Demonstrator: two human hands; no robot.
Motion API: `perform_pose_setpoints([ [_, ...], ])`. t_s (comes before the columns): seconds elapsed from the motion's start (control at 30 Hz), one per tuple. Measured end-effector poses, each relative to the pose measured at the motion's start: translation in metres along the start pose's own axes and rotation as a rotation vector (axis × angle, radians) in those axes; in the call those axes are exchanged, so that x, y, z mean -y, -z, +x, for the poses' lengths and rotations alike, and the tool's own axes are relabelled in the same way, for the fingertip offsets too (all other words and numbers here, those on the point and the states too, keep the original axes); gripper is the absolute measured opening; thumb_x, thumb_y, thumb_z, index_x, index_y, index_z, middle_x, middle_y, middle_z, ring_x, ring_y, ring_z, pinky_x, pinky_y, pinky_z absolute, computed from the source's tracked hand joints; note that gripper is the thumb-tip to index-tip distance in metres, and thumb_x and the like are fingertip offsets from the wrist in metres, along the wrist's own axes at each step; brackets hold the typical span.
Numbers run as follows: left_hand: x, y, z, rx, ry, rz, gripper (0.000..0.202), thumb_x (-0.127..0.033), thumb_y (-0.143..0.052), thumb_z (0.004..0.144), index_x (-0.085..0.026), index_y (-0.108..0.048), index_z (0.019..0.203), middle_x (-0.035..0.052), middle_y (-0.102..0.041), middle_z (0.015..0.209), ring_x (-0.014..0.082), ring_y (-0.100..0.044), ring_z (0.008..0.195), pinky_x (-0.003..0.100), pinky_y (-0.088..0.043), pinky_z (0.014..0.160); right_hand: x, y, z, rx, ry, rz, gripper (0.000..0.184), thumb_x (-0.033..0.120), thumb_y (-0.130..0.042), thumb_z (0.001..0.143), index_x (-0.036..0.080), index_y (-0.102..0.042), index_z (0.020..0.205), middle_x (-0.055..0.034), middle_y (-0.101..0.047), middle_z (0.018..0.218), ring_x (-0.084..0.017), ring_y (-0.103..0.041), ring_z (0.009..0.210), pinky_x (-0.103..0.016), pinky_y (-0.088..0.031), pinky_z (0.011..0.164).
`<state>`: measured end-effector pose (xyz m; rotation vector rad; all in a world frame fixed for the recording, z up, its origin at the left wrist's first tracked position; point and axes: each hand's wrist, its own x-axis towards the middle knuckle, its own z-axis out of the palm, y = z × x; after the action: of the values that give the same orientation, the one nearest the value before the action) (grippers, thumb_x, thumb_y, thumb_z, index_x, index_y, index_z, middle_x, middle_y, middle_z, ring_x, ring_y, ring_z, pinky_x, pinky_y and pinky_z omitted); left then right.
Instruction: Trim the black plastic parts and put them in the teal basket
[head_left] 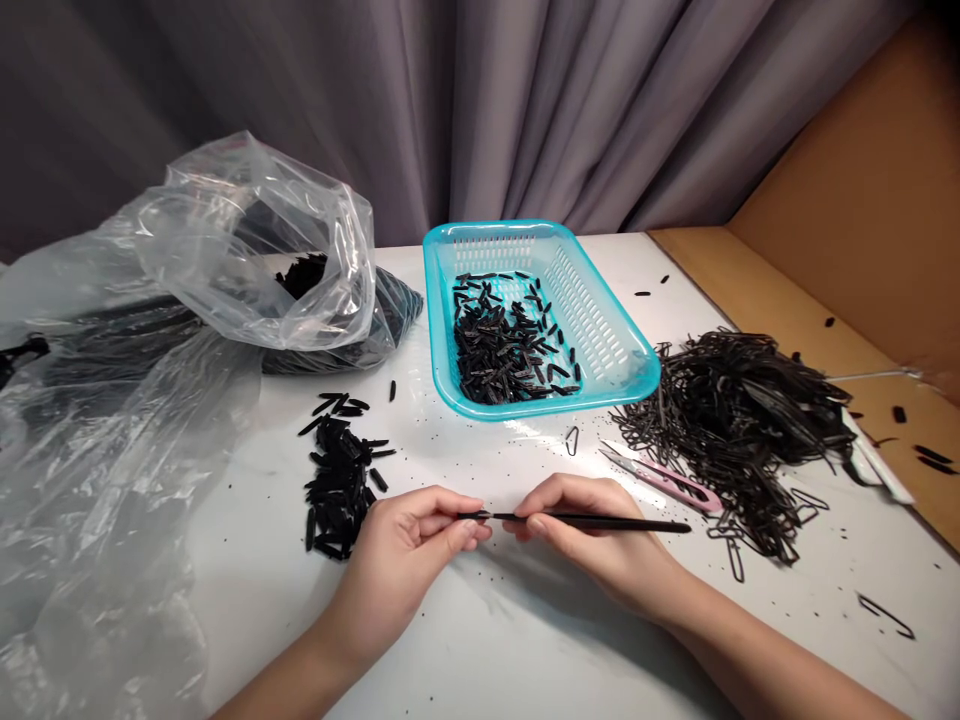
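My left hand (420, 535) pinches a small black strip piece (471, 516) between thumb and fingers. In my right hand (589, 515) is a slim black rod-shaped tool (630, 524), its thin tip meeting the piece at the left fingertips. Fingers cover most of the small piece, so its exact kind is hidden. Beside my left hand lies a pile of short black pieces (339, 485). Beyond both hands stands a blue plastic basket (615, 345) with many similar pieces inside. Pink-handled thread snips (671, 482) lie past my right hand.
A clear plastic bag (255, 260) holding black material fills the left side. At the right is a tangled heap of black bent-wire loops (750, 410), with loose loops (885, 615) nearby. A brown cardboard panel (862, 190) and grey curtain (495, 110) border the white table.
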<state>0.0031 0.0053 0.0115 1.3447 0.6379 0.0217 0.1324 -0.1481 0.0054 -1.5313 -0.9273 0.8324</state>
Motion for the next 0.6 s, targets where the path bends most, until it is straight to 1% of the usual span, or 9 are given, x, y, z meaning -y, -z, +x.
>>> perform_pose_setpoints([
  [0.13, -0.0010, 0.0014, -0.0001, 0.003, -0.005, -0.032, 0.008, -0.015, -0.065, 0.074, -0.017, -0.067, 0.082, 0.0045, -0.073, 0.077, 0.0171, -0.068, 0.077, 0.022, -0.052, 0.071, -0.0031, -0.0009, 0.0024, -0.001, -0.043, 0.199, 0.010, 0.022, -0.057, 0.083, 0.014, -0.063, 0.085, -0.0047, -0.068, 0.080, -0.012, -0.064, 0.073, -0.024, -0.052, 0.066],
  [0.23, -0.0011, 0.0019, 0.0004, 0.019, -0.010, -0.047, 0.008, -0.014, -0.065, 0.074, -0.017, -0.067, 0.082, 0.0043, -0.073, 0.076, 0.0165, -0.068, 0.077, 0.021, -0.051, 0.069, -0.0056, -0.0013, 0.0055, 0.007, -0.077, 0.354, 0.010, 0.023, -0.059, 0.082, 0.014, -0.062, 0.083, -0.0055, -0.069, 0.079, -0.012, -0.065, 0.070, -0.024, -0.053, 0.066],
  [0.37, -0.0017, 0.0010, 0.0014, 0.024, -0.007, -0.067, 0.009, -0.012, -0.065, 0.073, -0.016, -0.068, 0.081, 0.0043, -0.072, 0.074, 0.0164, -0.068, 0.074, 0.022, -0.052, 0.068, -0.0085, -0.0026, 0.0084, 0.022, -0.111, 0.532, 0.008, 0.021, -0.061, 0.081, 0.013, -0.062, 0.081, -0.0054, -0.070, 0.077, -0.010, -0.064, 0.066, -0.022, -0.052, 0.064],
  [0.6, -0.0009, 0.0008, -0.0008, 0.071, -0.014, -0.112, 0.006, -0.012, -0.065, 0.073, -0.015, -0.067, 0.078, 0.0032, -0.072, 0.071, 0.0159, -0.068, 0.071, 0.022, -0.052, 0.065, -0.0087, -0.0022, 0.0071, 0.037, -0.228, 0.685, 0.010, 0.021, -0.062, 0.080, 0.012, -0.061, 0.077, -0.0072, -0.070, 0.073, -0.010, -0.065, 0.061, -0.020, -0.052, 0.061],
])
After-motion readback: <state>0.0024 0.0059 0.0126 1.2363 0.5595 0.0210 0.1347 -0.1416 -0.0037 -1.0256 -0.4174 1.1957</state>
